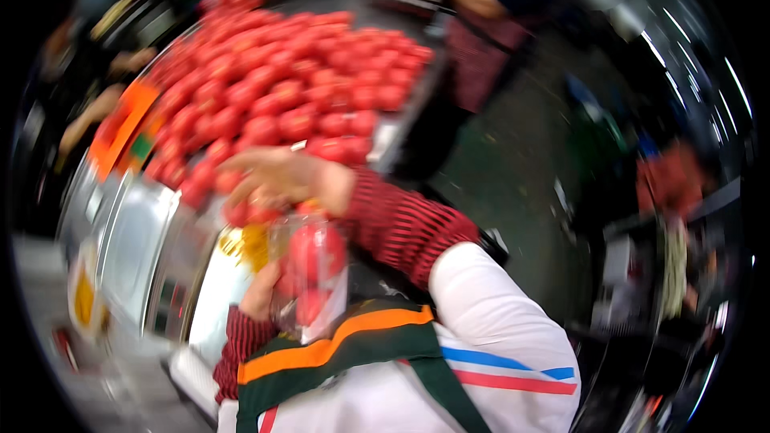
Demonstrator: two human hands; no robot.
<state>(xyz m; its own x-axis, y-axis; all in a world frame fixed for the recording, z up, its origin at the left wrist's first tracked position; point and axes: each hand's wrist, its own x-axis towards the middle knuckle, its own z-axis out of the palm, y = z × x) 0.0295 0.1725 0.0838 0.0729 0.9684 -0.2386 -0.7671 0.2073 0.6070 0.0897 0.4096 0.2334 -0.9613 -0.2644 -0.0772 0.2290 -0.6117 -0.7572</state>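
Fingers of the right hand (277, 176) curl over the clear bag (309, 277) of tomatoes, feeding it; the left hand (258, 293) grips its side, steadying it beside the tomato pile (297, 80).

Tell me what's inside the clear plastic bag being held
The clear bag holds red tomatoes; a few show through the plastic, blurred. The left hand covers its lower left side, and the right hand hides its mouth, so the count is unclear.

One heap of red tomatoes (289, 88), too many and too blurred to count; one clear bag (309, 273) holding perhaps three; two hands; one co-worker (489, 24).
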